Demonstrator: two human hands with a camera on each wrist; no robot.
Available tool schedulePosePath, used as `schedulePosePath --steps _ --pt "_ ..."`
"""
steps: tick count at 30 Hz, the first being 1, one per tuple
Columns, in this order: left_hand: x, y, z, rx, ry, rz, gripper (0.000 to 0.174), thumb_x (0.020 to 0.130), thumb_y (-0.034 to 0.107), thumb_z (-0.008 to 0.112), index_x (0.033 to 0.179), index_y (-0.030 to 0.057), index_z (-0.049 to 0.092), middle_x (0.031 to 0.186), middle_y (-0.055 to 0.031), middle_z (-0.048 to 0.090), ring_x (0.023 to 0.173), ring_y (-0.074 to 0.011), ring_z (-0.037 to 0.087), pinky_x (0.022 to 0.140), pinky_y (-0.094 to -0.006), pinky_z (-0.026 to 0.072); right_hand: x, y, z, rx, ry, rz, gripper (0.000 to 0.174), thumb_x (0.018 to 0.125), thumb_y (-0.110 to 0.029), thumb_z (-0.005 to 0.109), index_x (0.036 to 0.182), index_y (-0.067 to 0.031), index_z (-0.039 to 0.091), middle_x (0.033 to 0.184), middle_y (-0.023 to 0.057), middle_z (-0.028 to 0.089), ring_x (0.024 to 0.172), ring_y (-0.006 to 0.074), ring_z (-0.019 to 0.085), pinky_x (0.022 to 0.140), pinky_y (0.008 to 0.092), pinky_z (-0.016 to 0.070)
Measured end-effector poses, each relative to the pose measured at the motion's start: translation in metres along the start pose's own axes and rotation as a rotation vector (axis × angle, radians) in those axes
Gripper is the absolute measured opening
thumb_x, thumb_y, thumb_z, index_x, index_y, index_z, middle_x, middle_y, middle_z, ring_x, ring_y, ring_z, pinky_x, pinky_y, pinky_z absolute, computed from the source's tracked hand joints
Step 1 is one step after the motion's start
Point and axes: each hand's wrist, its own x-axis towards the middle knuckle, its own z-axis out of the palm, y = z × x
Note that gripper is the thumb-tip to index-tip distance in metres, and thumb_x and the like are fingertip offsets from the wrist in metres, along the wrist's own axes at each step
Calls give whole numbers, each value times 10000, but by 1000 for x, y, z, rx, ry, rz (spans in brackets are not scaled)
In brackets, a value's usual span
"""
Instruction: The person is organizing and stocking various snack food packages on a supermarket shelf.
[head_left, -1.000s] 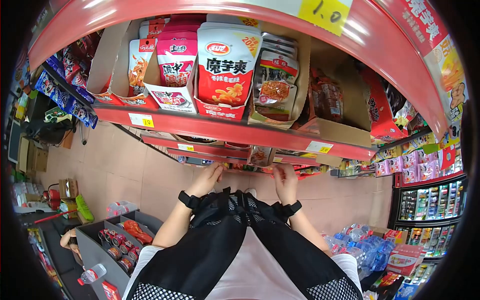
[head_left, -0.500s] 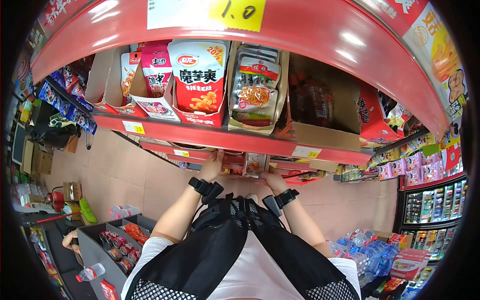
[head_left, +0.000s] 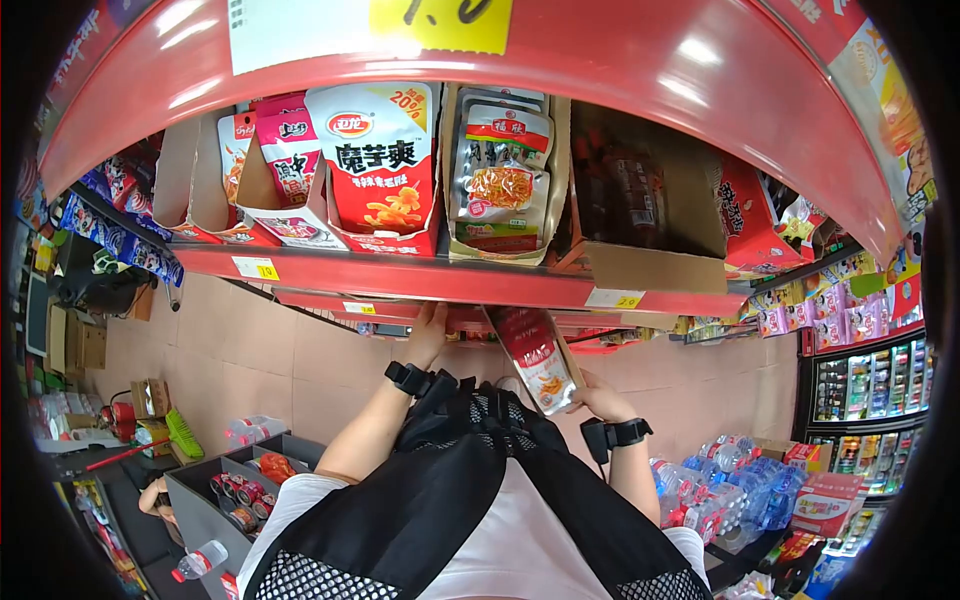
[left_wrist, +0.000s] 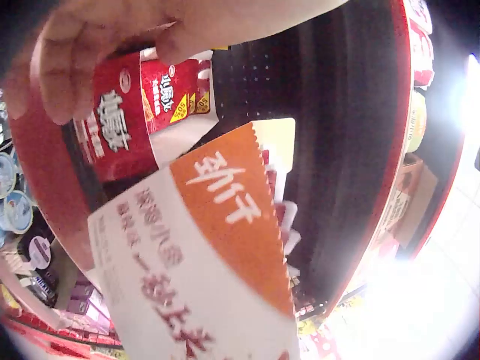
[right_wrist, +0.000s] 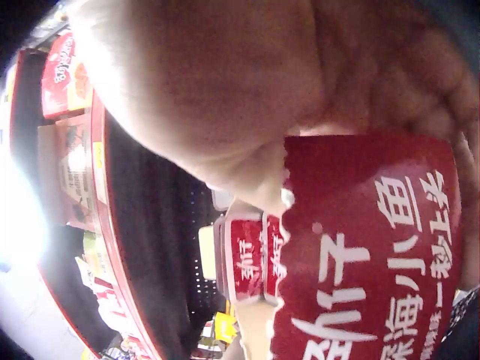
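In the head view the right hand [head_left: 603,398] grips the near end of a tilted cardboard snack box [head_left: 540,360] below the shelf edge. The right wrist view shows that hand [right_wrist: 300,67] against the box's red panel [right_wrist: 367,247], which has a serrated edge. An orange and white side of a box [left_wrist: 225,210] fills the middle of the left wrist view. By the lower shelf's front is the left hand [head_left: 428,335], its fingers relaxed. In the left wrist view this hand [left_wrist: 150,37] lies over the shelf edge beside a red snack box [left_wrist: 112,127].
Above is a red shelf [head_left: 400,275] with boxes of snack pouches [head_left: 375,170]. Bottled water [head_left: 740,480] stands on the right, and a grey bin with cans [head_left: 200,490] on the left. A dark perforated shelf surface [left_wrist: 337,112] extends behind the orange and white box.
The right hand has moved right and toward the body, and the box has come out from the lower shelf with it, now tilted. The left hand has stayed by the shelf front.
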Motion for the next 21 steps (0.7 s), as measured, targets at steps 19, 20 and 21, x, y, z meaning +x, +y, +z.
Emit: schedulePosePath --steps 19,20,21 --pt "14 53 11 798 -170 459 280 960 219 485 1105 6 597 1057 -255 634 999 -436 591 838 -471 486 -62 61 -3 178 78 -3 652 764 60 492 1406 48 378 1284 102 573 1173 169 545 1011 304 405" --pt "18 54 14 783 -222 486 289 965 223 479 1113 4 594 1057 -257 633 1005 -438 588 843 -468 485 -64 63 -3 204 84 -6 654 763 70 488 1406 52 375 1299 106 564 1197 172 533 1028 307 392" --pt "22 55 17 768 -273 512 297 970 228 472 1122 1 591 1057 -260 632 1011 -439 586 848 -464 485 -65 65 -2 230 90 -10 655 761 80 484 1406 56 371 1314 111 555 1220 175 521 1046 309 380"
